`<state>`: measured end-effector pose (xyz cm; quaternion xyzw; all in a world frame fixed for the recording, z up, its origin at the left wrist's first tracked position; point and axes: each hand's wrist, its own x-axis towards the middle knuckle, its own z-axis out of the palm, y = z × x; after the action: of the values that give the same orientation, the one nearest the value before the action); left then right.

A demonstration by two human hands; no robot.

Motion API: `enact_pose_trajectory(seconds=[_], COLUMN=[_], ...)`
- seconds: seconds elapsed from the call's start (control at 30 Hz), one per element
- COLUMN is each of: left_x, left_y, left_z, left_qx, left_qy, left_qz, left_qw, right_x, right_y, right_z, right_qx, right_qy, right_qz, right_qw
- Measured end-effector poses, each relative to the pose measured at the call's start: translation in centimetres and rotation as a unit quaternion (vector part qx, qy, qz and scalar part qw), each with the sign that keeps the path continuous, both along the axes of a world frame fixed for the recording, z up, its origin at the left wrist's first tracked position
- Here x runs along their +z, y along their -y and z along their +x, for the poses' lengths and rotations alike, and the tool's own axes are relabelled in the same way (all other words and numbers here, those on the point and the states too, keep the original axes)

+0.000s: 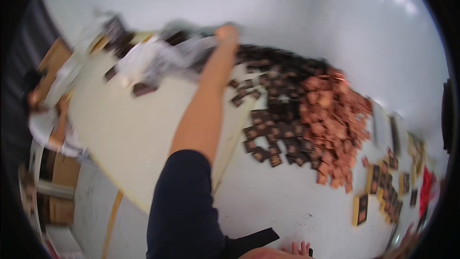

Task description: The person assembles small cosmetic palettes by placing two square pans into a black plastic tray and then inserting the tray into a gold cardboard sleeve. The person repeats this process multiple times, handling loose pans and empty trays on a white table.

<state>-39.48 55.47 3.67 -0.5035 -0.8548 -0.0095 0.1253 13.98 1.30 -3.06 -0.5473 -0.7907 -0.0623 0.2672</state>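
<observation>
My left arm stretches far across the table. At its end my left hand (pixel 227 33), smeared by motion, looks closed on the edge of a clear plastic bag (pixel 184 52) by the back wall. White crumpled plastic (pixel 139 62) lies left of it, with a dark brown box (pixel 144 88) in front. Just right of that arm spreads a heap of small dark brown packets (pixel 282 86), which meets a pile of copper-coloured packets (pixel 330 124). At the bottom edge, my right hand (pixel 298 248) shows only its spread fingers, above the table surface.
Yellow-edged dark boxes (pixel 360 209) stand at the right, near a red item (pixel 425 192). Part of another person's hand (pixel 407 241) shows at the lower right. A co-worker (pixel 50 124) is at the far left beside cardboard boxes (pixel 64 170). A white wall (pixel 297 9) backs the table.
</observation>
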Motion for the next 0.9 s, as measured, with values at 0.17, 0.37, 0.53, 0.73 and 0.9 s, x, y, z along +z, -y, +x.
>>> enact_pose_trajectory(seconds=[0.17, 0.37, 0.53, 0.73, 0.9], left_x=[-1.1, 1.3, 8.8, 4.7, 2.8], left_y=[3.7, 8.2, 18.3, 36.6, 42.4], left_z=[-1.6, -2.0, 5.2, 11.8, 13.2], left_qx=[-0.061, -0.212, -0.293, -0.454, -0.467], left_qy=[-0.075, 0.000, 0.273, 0.335, 0.402], left_qz=[0.049, 0.300, 0.350, 0.134, 0.109], left_qw=[0.994, 0.930, 0.847, 0.814, 0.780], right_x=[1.3, 1.3, 0.9, 1.3, 5.1], right_y=[-0.8, -0.6, 0.3, 0.0, -6.2], right_z=[-0.1, -0.3, -0.7, -0.7, -1.0], right_qx=[0.065, 0.126, 0.091, 0.098, 0.220], right_qy=[0.039, -0.016, -0.071, -0.156, -0.117], right_qz=[-0.016, -0.005, -0.016, -0.099, -0.194], right_qw=[0.997, 0.992, 0.993, 0.978, 0.949])
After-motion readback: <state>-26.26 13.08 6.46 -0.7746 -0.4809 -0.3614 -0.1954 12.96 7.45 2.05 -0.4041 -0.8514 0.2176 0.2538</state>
